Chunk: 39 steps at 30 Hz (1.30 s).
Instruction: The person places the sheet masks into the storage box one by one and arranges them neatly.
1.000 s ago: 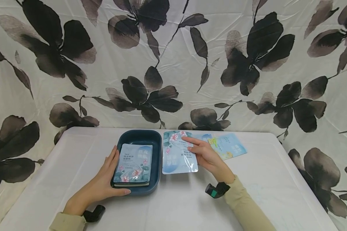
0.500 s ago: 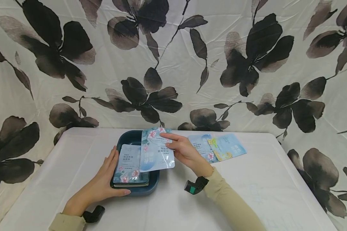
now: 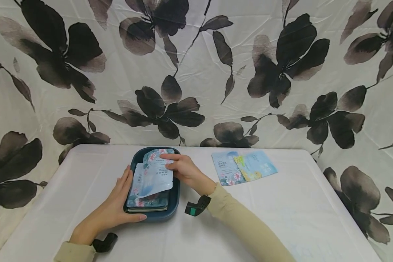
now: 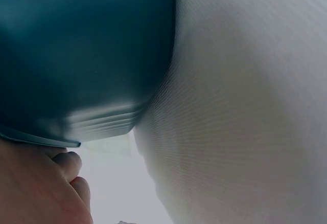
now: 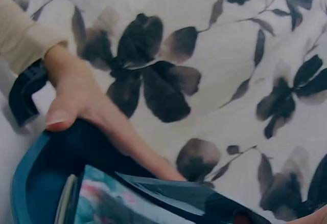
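My right hand (image 3: 191, 173) pinches a pale blue face mask sachet (image 3: 154, 178) at its right edge in the head view. Pink flowers are printed on this sachet. It hangs tilted over a stack of similar sachets (image 3: 147, 204) inside a dark blue plastic tray (image 3: 174, 203). My left hand (image 3: 109, 207) rests along the tray's left side with straight fingers, its thumb lying at the front rim. Close up in the left wrist view are the tray's outer wall (image 4: 87, 45) and part of that hand (image 4: 41, 183). The right wrist view shows the left thumb (image 5: 60, 119) at the rim.
Right of the tray, a flowered sachet (image 3: 227, 169) lies flat on the white table (image 3: 249, 207), partly under a blue sachet with yellow print (image 3: 257, 165). A white cloth with dark flowers (image 3: 216, 72) hangs behind the table.
My right hand has carried the sachet leftward from beside the tray to above the stack, uncovering the flowered sachet on the table. My left hand has stayed at the tray.
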Available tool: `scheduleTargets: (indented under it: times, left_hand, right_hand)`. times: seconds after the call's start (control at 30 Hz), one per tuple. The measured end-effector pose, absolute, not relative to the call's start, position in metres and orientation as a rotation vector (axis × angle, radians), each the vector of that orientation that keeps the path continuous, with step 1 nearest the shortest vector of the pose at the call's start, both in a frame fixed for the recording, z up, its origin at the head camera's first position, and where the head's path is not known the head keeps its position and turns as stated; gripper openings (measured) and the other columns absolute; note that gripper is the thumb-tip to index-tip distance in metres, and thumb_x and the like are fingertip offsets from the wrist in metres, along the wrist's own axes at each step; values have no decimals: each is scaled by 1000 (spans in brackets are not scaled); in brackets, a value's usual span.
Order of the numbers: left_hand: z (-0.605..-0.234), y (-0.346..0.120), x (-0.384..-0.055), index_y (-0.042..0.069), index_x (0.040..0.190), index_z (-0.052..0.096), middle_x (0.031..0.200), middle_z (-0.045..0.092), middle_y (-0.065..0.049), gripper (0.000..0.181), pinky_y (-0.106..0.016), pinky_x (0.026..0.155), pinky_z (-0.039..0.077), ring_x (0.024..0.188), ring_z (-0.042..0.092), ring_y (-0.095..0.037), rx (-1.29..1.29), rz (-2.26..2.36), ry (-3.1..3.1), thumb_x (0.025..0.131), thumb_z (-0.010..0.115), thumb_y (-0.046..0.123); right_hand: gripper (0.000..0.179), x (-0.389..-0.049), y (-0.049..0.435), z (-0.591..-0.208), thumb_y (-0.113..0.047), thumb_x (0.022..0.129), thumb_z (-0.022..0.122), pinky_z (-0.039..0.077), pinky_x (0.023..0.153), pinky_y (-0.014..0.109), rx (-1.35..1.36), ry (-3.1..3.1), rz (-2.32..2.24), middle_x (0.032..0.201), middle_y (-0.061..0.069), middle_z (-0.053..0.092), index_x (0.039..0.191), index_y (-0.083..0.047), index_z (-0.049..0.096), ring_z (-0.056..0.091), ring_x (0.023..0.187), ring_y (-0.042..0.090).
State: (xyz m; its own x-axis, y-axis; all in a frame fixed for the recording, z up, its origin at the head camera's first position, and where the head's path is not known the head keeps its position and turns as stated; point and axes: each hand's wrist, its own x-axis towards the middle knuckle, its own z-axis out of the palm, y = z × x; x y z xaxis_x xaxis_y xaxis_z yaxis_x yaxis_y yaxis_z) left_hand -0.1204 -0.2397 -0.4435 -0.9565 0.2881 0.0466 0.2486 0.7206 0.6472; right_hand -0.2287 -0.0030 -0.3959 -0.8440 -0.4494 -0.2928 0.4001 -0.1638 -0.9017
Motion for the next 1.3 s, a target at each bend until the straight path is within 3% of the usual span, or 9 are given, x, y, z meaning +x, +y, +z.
scheduleTargets:
  times: [0.23,0.43,0.57,0.77,0.93,1.1,1.3]
  left_hand:
    - [-444,-240,-120,9,159,-6,165,-18,-6,139,-71,112,3,145,-9,-52,462,1085,2854,67,88,53]
    - [-444,-239,-120,10,159,-7,164,-20,-3,138,-72,111,3,146,-9,-52,467,1069,2855,68,87,53]
    - [-443,-240,-120,9,159,-6,165,-19,-5,138,-73,110,6,145,-8,-53,466,1052,2865,68,87,54]
    - [-443,-240,-120,8,159,-5,165,-17,-9,137,-70,113,2,145,-8,-52,490,1061,2868,68,87,52]
    - [-443,-241,-120,8,159,-6,165,-17,-9,137,-69,113,2,146,-8,-52,490,1064,2869,68,87,52]
    - [-444,-242,-120,8,159,-6,165,-19,-6,136,-69,113,2,146,-8,-51,497,1072,2868,69,87,50]
    - [-446,-242,-122,9,159,-6,165,-19,-3,136,-65,116,0,146,-8,-50,515,1091,2865,69,87,50]
  right_hand:
    - [35,-227,-22,-407,11,93,54,51,97,39,-78,1646,-1997,126,13,59,126,4,65,59,101,21]
    - [37,-220,-27,-412,8,91,60,53,89,31,-225,1870,-1834,125,10,58,126,0,66,60,98,18]
    - [48,-216,-28,-412,3,84,72,50,87,28,-346,2073,-1657,129,11,57,131,-2,63,56,101,17]
    - [66,-214,-33,-414,-6,76,83,46,100,37,-551,2359,-1311,139,14,53,137,-5,58,52,116,22]
    - [69,-213,-38,-414,-16,76,85,49,92,33,-691,2492,-1096,132,18,52,138,-6,57,52,111,23]
    - [78,-210,-41,-413,-22,74,88,51,94,38,-675,2543,-1034,147,27,34,142,-6,53,48,125,32]
    - [88,-202,-47,-413,-33,71,91,41,105,55,-627,2681,-910,159,29,7,142,0,51,25,141,45]
